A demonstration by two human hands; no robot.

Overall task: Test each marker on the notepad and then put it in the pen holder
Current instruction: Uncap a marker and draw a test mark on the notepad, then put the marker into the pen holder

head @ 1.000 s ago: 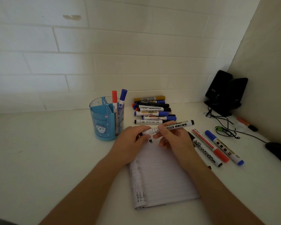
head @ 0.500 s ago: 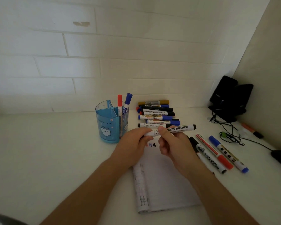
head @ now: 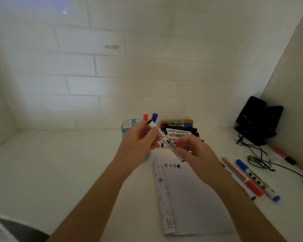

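- I see the left hand (head: 140, 139) raised above the desk, its fingers curled round the upper half of a white marker (head: 162, 136) with black ends.
- The right hand (head: 194, 151) pinches the marker's lower end between thumb and fingertips. Its other fingers are loosely bent and a little blurred.
- The marker slants up to the left, in front of the blue pen holder (head: 128, 125), whose rim shows behind the left hand.
- A red and a blue marker stand in the holder.
- Under the hands the notepad (head: 191, 198) lies flat, with small coloured marks near its top edge.
- Bare desk (head: 59, 172) runs left to the side wall.
- A pile of markers (head: 180, 130) sits against the back wall, right of the holder.
- Three loose markers (head: 246, 182) lie near the notepad's right edge; cables (head: 257, 159) and a black device (head: 259, 119) crowd the right corner.
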